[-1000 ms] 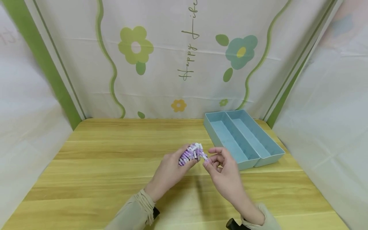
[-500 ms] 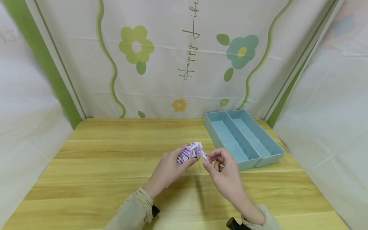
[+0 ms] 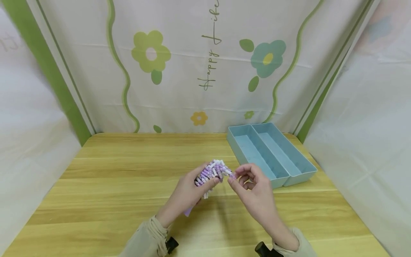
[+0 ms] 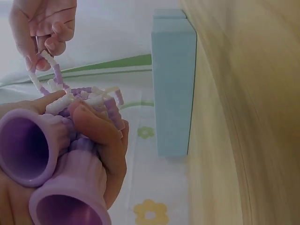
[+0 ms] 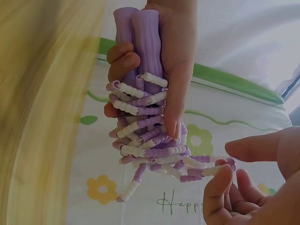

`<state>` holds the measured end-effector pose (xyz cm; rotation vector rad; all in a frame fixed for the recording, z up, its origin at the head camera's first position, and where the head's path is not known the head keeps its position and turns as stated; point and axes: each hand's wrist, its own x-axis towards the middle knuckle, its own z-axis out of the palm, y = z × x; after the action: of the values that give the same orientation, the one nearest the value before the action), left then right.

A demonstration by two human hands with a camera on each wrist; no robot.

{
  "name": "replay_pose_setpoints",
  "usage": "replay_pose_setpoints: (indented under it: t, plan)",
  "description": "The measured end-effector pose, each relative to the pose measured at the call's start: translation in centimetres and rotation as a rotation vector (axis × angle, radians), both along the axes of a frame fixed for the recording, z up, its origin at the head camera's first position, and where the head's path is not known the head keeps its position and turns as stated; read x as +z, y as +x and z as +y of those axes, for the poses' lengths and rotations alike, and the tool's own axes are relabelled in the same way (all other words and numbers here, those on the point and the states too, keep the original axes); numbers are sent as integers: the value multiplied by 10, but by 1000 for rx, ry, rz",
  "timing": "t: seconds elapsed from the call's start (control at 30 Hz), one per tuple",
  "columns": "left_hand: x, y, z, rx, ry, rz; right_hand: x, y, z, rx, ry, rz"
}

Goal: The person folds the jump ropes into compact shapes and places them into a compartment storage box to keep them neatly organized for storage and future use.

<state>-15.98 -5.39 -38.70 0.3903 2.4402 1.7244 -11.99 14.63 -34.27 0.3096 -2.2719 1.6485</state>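
My left hand [image 3: 185,191] grips a folded beaded jump rope [image 3: 212,171], strung with purple and white segments. Its two purple handles [image 5: 147,42] lie side by side in the palm, and in the left wrist view their hollow flared ends face the camera. My right hand [image 3: 257,192] pinches a loop of the beaded cord [image 5: 204,161] between thumb and fingers, just right of the bundle. Both hands are above the table. The left fingers and thumb cover part of the bundle.
Two light blue trays [image 3: 278,183] stand side by side at the table's right rear, just beyond my right hand. A wooden table [image 3: 112,192] lies below. White flower-printed cloth [image 3: 183,64] hangs behind and at both sides.
My left hand has shifted slightly left and tilted, so a purple handle end and some beads show beneath it. The right hand, still pinching the cord, has moved slightly right.
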Motion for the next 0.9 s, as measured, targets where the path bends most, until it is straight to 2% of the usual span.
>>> replay_pose_setpoints:
  t: [0.17, 0.3, 0.43, 0.57, 0.73, 0.9]
  plan:
    - [0, 3, -2, 34, 55, -40, 1, 2, 0, 26, -21, 26]
    - [-1, 4, -3, 69, 103, -34, 3, 3, 0, 41, -48, 37]
    - [0, 5, -4, 121, 173, -33, 2, 3, 0, 47, -97, 9]
    - [0, 7, -5, 171, 287, -48, -2, 1, 1, 42, -121, -50]
    - [0, 10, -7, 211, 427, -77, -9, -5, 1, 38, -105, -195]
    - [-1, 16, -6, 189, 551, -83, -18, -10, -2, 53, -91, -316]
